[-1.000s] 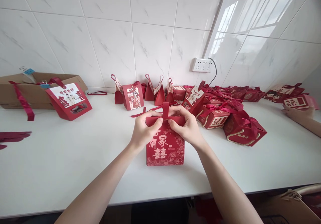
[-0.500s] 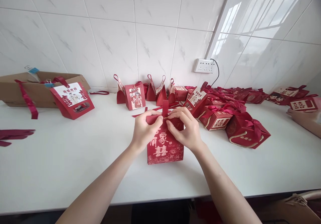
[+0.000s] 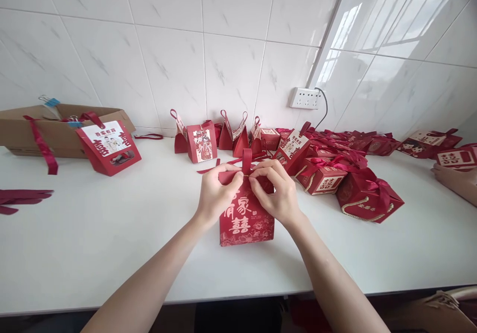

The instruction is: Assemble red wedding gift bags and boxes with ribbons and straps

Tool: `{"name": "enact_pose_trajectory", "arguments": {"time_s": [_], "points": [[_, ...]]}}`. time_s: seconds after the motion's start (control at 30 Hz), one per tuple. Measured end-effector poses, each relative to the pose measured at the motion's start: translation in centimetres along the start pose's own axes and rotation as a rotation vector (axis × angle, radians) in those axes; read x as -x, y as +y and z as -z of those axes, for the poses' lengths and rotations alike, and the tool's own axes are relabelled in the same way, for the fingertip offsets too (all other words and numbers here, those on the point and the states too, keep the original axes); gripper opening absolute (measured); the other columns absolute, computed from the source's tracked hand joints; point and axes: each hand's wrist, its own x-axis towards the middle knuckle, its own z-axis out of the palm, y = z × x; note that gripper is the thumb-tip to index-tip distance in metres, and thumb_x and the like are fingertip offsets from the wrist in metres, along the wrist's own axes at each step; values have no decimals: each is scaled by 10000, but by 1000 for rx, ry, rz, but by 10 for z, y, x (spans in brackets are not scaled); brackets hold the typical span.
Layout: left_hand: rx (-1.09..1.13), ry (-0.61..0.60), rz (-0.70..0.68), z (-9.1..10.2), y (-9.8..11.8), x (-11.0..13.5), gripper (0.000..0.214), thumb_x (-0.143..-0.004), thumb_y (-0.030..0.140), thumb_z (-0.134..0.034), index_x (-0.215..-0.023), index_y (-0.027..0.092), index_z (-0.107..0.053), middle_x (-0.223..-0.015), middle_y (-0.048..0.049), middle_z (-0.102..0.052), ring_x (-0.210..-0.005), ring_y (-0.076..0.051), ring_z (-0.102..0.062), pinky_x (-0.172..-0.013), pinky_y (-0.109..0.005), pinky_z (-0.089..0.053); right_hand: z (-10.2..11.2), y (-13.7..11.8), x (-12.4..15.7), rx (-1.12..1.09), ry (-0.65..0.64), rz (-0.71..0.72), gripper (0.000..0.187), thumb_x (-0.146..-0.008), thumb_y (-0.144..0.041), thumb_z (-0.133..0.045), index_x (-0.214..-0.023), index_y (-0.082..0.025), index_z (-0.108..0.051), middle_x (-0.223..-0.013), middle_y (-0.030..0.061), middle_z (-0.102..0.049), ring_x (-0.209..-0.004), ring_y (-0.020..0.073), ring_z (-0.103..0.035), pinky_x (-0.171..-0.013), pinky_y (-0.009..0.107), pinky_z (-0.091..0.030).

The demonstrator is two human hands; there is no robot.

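A red gift box (image 3: 248,223) with white characters and flower prints stands upright in front of me on the white table. A dark red ribbon loop (image 3: 246,161) rises from its top edge. My left hand (image 3: 218,194) is closed on the left part of that edge, thumb in front and fingers behind. From the other side, my right hand (image 3: 278,189) pinches at the edge with thumb and forefinger. A small gold-coloured piece (image 3: 246,175), too small to name, shows between my fingertips below the loop. Loose red ribbons (image 3: 208,170) lie behind the box.
Finished-looking red boxes (image 3: 201,144) stand by the tiled wall. More boxes with bows (image 3: 368,196) are heaped at right. Another person's hand (image 3: 449,176) touches a box at the far right. At left are a cardboard box (image 3: 63,144), a windowed red box (image 3: 112,154) and ribbon strips (image 3: 24,197).
The ribbon above the box now looks like a rounded loop rather than a flat strip. My hands stay nearly in place at the box top; the view has shifted slightly.
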Motion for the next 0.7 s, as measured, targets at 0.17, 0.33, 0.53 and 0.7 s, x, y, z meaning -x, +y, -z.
{"name": "enact_pose_trajectory", "arguments": {"time_s": [0.17, 0.33, 0.53, 0.7], "points": [[12, -5, 0, 1, 1, 0, 85, -736, 251, -609, -722, 170, -628, -688, 9, -659, -498, -95, -537, -467, -204, -449, 1, -2, -1, -15, -8, -19, 83, -832, -122, -542, -826, -205, -550, -853, 48, -566, -809, 170, -583, -718, 320, -505], [13, -21, 10, 0, 1, 1, 73, -739, 251, -607, -718, 182, -617, -522, 54, -548, -397, -71, -436, -386, -189, -381, 0, -3, 0, -156, 50, -240, 96, -830, -173, -560, -904, -220, -522, -842, 24, -609, -788, 159, -600, -710, 303, -513], [40, -17, -29, -1, 2, 2, 38, -733, 201, -597, -707, 176, -608, -640, 26, -624, -525, -86, -543, -491, -178, -454, -2, -3, 1, -201, 27, -369, 108, -811, -214, -598, -908, -226, -553, -887, 23, -648, -829, 169, -624, -758, 313, -522], [65, -36, 7, -1, 1, 2, 40, -734, 215, -598, -721, 178, -601, -624, 28, -609, -487, -85, -513, -447, -190, -430, -1, -2, 1, -188, 7, -329, 93, -823, -200, -579, -913, -221, -572, -887, 23, -648, -830, 164, -619, -763, 308, -507]]}}
